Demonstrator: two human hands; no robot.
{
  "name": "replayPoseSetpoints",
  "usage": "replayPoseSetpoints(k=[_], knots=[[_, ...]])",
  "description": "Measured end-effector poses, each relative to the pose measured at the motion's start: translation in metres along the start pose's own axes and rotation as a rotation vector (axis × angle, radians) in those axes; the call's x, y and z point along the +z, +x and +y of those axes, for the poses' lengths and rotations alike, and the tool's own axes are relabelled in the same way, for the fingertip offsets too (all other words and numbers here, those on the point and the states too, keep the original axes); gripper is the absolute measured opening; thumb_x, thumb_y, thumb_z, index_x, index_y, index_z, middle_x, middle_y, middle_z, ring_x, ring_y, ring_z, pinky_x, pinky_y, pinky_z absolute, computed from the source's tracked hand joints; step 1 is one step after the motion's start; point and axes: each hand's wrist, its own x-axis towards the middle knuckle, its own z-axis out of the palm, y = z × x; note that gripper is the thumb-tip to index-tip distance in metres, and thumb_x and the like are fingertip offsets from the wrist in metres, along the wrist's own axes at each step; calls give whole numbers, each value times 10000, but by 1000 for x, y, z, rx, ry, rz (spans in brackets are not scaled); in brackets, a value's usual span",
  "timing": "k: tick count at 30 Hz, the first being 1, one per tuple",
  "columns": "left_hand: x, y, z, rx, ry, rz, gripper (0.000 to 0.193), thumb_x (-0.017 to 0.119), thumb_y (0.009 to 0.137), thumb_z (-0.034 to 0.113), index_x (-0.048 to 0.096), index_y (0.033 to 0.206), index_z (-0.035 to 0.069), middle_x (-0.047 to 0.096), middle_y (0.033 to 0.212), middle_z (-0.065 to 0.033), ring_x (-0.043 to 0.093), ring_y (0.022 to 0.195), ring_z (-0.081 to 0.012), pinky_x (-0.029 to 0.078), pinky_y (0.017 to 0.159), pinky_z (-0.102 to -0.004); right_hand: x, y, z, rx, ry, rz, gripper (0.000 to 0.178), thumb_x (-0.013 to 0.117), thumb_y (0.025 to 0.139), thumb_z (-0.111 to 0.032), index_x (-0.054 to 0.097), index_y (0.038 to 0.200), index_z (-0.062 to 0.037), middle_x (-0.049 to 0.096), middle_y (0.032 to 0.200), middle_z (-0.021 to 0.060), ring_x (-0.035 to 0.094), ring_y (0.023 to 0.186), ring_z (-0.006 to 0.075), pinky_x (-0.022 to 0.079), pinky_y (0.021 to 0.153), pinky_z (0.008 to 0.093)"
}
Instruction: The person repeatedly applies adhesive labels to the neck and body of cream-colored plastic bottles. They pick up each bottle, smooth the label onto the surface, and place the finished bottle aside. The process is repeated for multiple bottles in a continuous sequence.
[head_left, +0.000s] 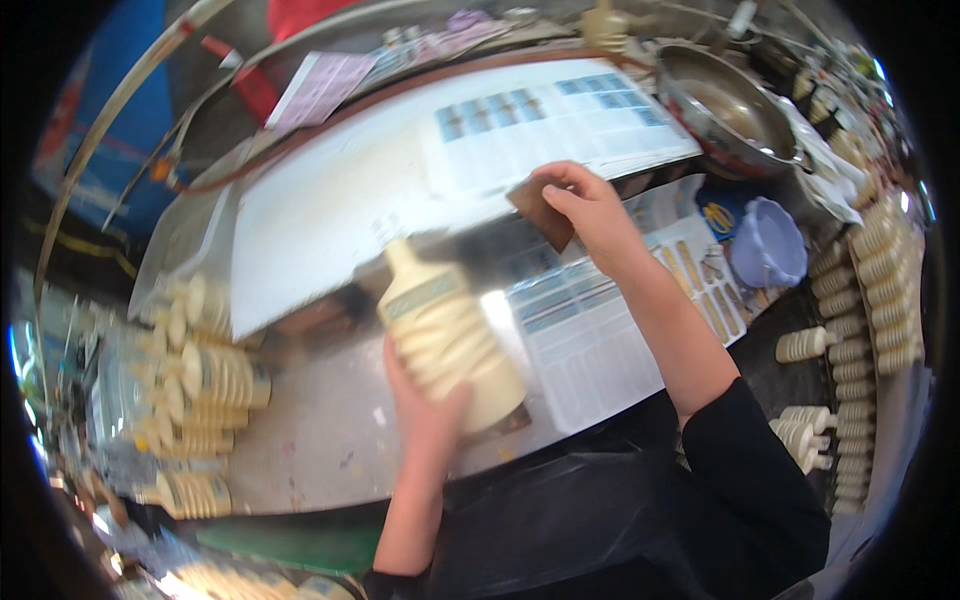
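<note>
A cream plastic bottle (465, 345) with a ribbed body and a narrow neck is gripped in my left hand (425, 405), tilted with its neck up and to the left. Across its shoulder runs a greyish-green printed band (422, 296). Both hand and bottle are blurred by motion. My right hand (590, 210) pinches a flat brown square piece (541, 212) between thumb and fingers, apart from the bottle. Beyond them lies a white board (330, 225) with blue-grey decal strips (490, 115) at its far right. A sheet with rows of printed strips (575, 345) lies under my right forearm.
Several cream bottles are stacked at the left (215, 375), with rows of more bottles (885, 270) at the far right. A metal basin (725, 105) holding liquid stands at the back right, near a lavender bucket (768, 243). The metal tabletop (300, 430) ends close to my body.
</note>
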Motion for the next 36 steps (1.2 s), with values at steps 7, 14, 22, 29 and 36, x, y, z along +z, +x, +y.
replayPoseSetpoints(k=[7,14,22,29,36], knots=[[5,-9,-7,106,174,31,996,696,818,114,140,1638,12,330,1602,-208,400,1438,-302,305,1201,-396,-72,55,-31,-109,-1205,228,295,646,935,-262,705,1089,-17,685,1112,205,682,958,359,541,839,435],[1,-6,-17,141,122,22,981,656,814,108,133,1638,3,346,1592,-208,408,1425,-304,300,1203,-403,-112,140,-23,-80,-1499,296,294,606,923,-192,692,1131,-3,649,1165,221,662,1077,407,547,914,488],[0,-10,-15,136,125,68,987,667,784,103,161,1621,-28,369,1568,-237,425,1413,-318,334,1180,-400,-114,103,-31,-40,-1712,-134,270,523,921,-94,709,1104,-24,676,1143,176,668,1062,366,544,892,463],[1,-9,-14,151,191,90,975,676,786,139,186,1609,-42,403,1549,-263,449,1400,-348,359,1165,-407,-105,43,-37,-212,-1528,-54,325,552,884,-74,699,1172,-40,678,1198,161,664,1069,365,536,910,467],[3,-4,-20,166,124,55,950,679,805,119,200,1614,-20,387,1566,-236,455,1397,-332,354,1167,-396,-123,129,-21,-64,-1629,-1,311,549,905,-139,731,1137,-41,731,1040,199,703,972,387,557,855,471]])
